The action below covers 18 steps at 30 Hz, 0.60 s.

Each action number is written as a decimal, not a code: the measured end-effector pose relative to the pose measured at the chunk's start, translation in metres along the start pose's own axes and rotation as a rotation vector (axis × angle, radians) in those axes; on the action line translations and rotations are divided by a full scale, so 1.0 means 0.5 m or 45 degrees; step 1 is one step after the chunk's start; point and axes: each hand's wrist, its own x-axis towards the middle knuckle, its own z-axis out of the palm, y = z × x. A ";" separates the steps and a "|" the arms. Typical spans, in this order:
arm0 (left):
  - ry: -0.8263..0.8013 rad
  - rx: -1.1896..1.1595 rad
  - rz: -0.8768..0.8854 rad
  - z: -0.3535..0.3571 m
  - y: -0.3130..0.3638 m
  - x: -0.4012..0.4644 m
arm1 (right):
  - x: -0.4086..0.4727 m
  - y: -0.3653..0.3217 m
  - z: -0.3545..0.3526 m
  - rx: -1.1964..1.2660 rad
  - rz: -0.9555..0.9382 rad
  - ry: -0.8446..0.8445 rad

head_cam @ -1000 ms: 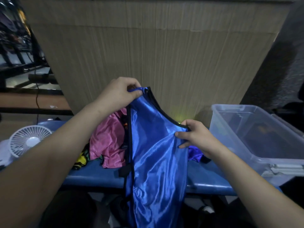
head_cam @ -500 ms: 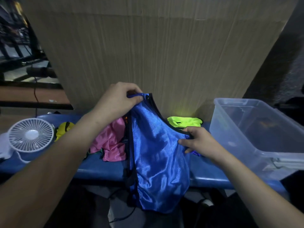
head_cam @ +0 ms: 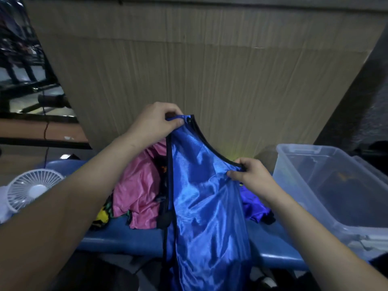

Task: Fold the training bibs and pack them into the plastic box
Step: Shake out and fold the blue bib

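Observation:
A shiny blue training bib (head_cam: pixel 201 198) with black trim hangs in the air in front of the blue bench (head_cam: pixel 130 238). My left hand (head_cam: pixel 156 122) pinches its upper strap end. My right hand (head_cam: pixel 249 175) pinches the trimmed edge lower down on the right. The bib's lower part drops below the bench edge. A clear plastic box (head_cam: pixel 327 185) stands open on the bench at the right. Behind the blue bib lies a pile with a pink bib (head_cam: pixel 138 185), a yellow-and-black one (head_cam: pixel 102 215) and a purple one (head_cam: pixel 254 206).
A small white fan (head_cam: pixel 31 189) stands on the bench at the far left. A tall brown cardboard sheet (head_cam: pixel 199 70) rises right behind the bench. Dark floor and objects lie below the bench front.
The view shifted and the neon yellow bib seen half a second ago is hidden. Both hands keep their grip on the blue bib, which hangs lower than half a second ago.

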 end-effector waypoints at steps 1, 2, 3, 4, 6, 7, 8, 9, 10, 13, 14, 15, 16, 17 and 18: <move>-0.001 0.006 0.012 -0.004 0.000 0.019 | 0.018 -0.004 -0.002 0.028 0.004 0.016; 0.001 0.011 0.023 -0.007 -0.001 0.039 | 0.037 -0.008 -0.004 0.054 0.008 0.041; 0.009 0.020 0.038 -0.010 -0.003 0.059 | 0.055 -0.010 -0.006 0.078 0.004 0.071; 0.027 0.042 0.053 -0.012 -0.005 0.079 | 0.074 -0.013 -0.007 0.099 -0.009 0.103; 0.078 0.116 0.094 -0.016 -0.011 0.117 | 0.109 -0.021 -0.007 0.122 -0.054 0.153; 0.100 0.146 0.115 -0.017 -0.014 0.134 | 0.126 -0.024 -0.006 0.137 -0.074 0.163; 0.116 0.163 0.123 -0.017 -0.018 0.150 | 0.142 -0.026 -0.005 0.154 -0.085 0.173; 0.129 0.172 0.124 -0.016 -0.021 0.163 | 0.156 -0.028 -0.003 0.171 -0.096 0.183; 0.140 0.179 0.120 -0.015 -0.025 0.175 | 0.169 -0.028 -0.002 0.183 -0.112 0.199; 0.165 0.192 0.133 -0.009 -0.041 0.202 | 0.198 -0.025 0.006 0.207 -0.170 0.252; 0.170 0.196 0.138 -0.006 -0.046 0.207 | 0.205 -0.023 0.009 0.217 -0.176 0.261; 0.177 0.200 0.144 -0.003 -0.050 0.210 | 0.210 -0.020 0.012 0.225 -0.180 0.270; 0.183 0.200 0.149 -0.001 -0.054 0.211 | 0.214 -0.016 0.015 0.231 -0.185 0.281; 0.189 0.199 0.156 0.002 -0.058 0.212 | 0.216 -0.014 0.016 0.233 -0.193 0.289; 0.191 0.199 0.165 0.003 -0.060 0.211 | 0.217 -0.013 0.017 0.234 -0.199 0.291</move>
